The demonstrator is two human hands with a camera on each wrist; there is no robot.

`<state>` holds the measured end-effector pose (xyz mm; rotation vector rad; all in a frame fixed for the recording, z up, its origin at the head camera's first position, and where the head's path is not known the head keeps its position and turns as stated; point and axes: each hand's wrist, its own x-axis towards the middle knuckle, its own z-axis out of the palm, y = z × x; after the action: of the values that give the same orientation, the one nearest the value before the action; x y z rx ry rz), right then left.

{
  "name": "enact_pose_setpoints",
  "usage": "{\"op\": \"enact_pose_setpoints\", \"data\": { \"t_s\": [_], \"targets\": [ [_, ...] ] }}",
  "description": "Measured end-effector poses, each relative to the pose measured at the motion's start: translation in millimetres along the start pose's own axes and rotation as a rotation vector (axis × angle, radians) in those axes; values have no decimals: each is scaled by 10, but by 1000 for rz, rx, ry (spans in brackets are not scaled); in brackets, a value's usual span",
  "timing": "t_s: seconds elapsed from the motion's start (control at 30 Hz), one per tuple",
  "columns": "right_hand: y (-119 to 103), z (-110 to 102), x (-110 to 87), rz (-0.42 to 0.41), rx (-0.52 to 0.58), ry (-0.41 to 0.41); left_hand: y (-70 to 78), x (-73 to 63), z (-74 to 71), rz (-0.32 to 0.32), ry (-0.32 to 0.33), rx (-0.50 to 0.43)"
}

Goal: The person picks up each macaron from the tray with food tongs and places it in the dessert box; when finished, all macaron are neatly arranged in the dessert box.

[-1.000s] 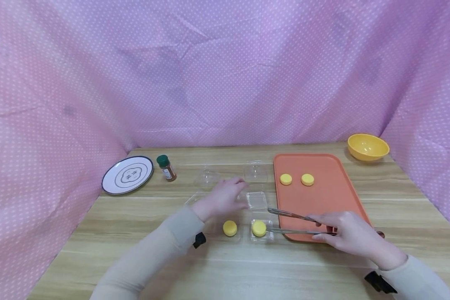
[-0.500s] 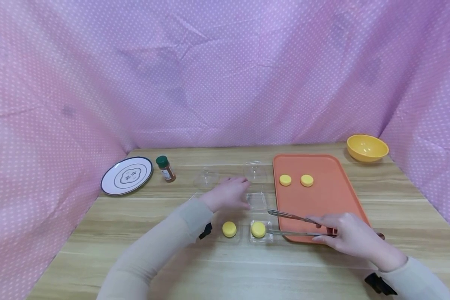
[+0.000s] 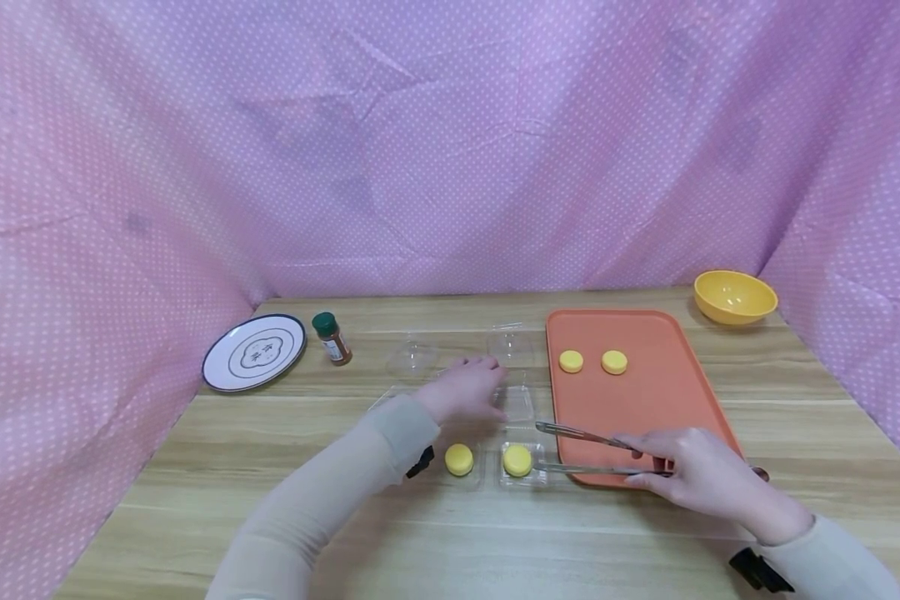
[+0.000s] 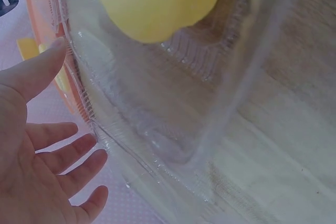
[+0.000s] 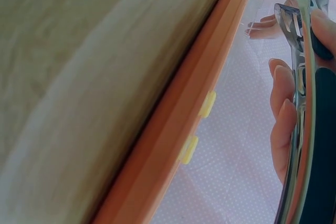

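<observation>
My left hand (image 3: 465, 392) reaches over the clear plastic clamshell boxes, its fingertips near the open lid (image 3: 520, 403) of the right-hand front box. In the left wrist view its fingers are spread, right at a clear plastic edge, with nothing gripped. Metal tongs (image 3: 581, 432) with dark handles are held by my right hand (image 3: 693, 471) over the tray's near left corner, their arms apart. One tong tip overlaps the round yellow cake (image 3: 517, 460) in the right front box. Another yellow cake (image 3: 459, 459) sits in the left front box, whose lid is partly hidden by my left arm.
The orange tray (image 3: 645, 408) on the right bears two yellow cakes (image 3: 614, 362). Behind my left hand are more clear boxes (image 3: 414, 357). A green-capped jar (image 3: 332, 338) and a patterned plate (image 3: 255, 375) stand left; a yellow bowl (image 3: 735, 297) stands back right.
My left hand has shifted a little to the right, toward the right-hand box's lid. The right hand and the tongs stay nearly still.
</observation>
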<state>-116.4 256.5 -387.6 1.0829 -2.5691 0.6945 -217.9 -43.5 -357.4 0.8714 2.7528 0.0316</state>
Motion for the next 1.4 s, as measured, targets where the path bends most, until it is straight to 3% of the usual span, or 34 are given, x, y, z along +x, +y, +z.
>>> {"op": "enact_pose_setpoints", "data": {
  "t_s": [0.3, 0.6, 0.83, 1.17, 1.4],
  "targets": [
    [-20, -30, 9, 61, 11, -39, -4, 6, 20, -18, -4, -18],
    [5, -79, 41, 73, 32, -16, -32, -29, 7, -33, -20, -219],
    [57, -161, 63, 103, 10, 26, -33, 0, -28, -16, -25, -237],
    [265, -303, 86, 163, -45, 96, -59, 26, 13, -40, -32, -291],
    [442, -407, 78, 284, -134, 80, -44, -3, 51, -66, -37, -341]
  ]
}}
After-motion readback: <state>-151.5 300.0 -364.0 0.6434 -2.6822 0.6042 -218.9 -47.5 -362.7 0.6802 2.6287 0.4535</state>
